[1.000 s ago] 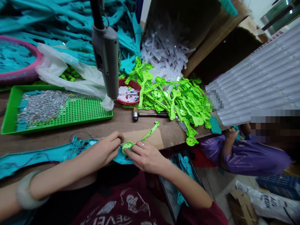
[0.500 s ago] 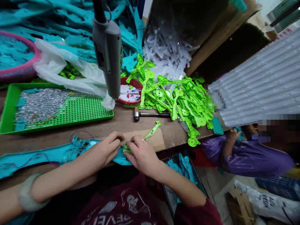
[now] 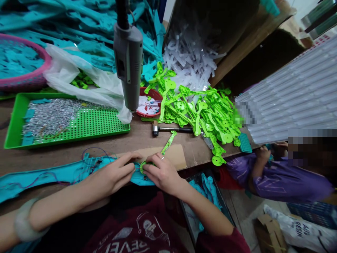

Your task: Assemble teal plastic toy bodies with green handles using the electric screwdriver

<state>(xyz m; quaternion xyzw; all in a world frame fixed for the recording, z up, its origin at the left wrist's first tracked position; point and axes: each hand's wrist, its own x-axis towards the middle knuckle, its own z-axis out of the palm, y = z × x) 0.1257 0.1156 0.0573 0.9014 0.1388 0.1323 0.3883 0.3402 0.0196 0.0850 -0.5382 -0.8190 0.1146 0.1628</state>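
A long turquoise plastic shell with thin wires lies along the table's front edge. My left hand rests over it, fingers bent and pressed together; what they pinch is hidden. My right hand is closed on a bright green plastic arm, holding its round end down against the shell's right part. The arm's narrow end points up and away, above a flat piece of cardboard.
Behind lie a rubber mallet and a heap of green arms. A grey electric screwdriver hangs over the table. At left is a green tray of small metal parts. A co-worker in a purple shirt sits at right.
The green arm has turned to stand more upright, its round end now lower on the shell. My right hand has shifted slightly right with it; the left stays close by.
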